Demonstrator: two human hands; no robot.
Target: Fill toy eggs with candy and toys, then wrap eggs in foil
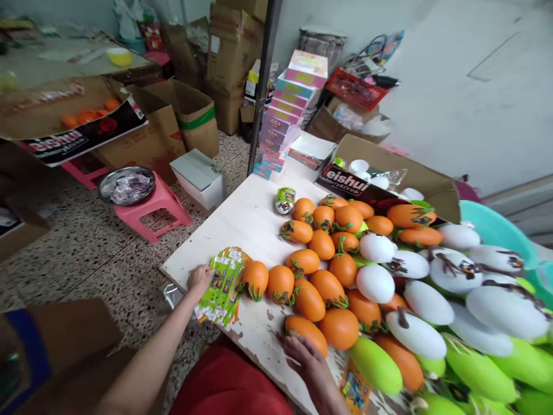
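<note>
My left hand (199, 280) has its fingers curled closed at the left edge of a pile of green and orange printed packets (224, 282), pinching a packet there. My right hand (306, 358) is over the table's front edge, fingers apart and slightly blurred, beside an orange egg-shaped toy (307, 333); nothing shows in it. Several more orange eggs with green and brown strands (254, 278) lie right of the pile. White eggs (375, 283) and lime green eggs (377, 363) crowd the right side. An orange printed packet (355, 389) lies partly under a green egg.
A small wrapped egg (285, 200) stands on the white table (242, 216). Behind are stacked pink and blue boxes (280, 127) and an open carton (415, 167) of white pieces. A turquoise basin (492, 225) sits right. A pink stool (151, 210) carries a metal bowl (127, 184).
</note>
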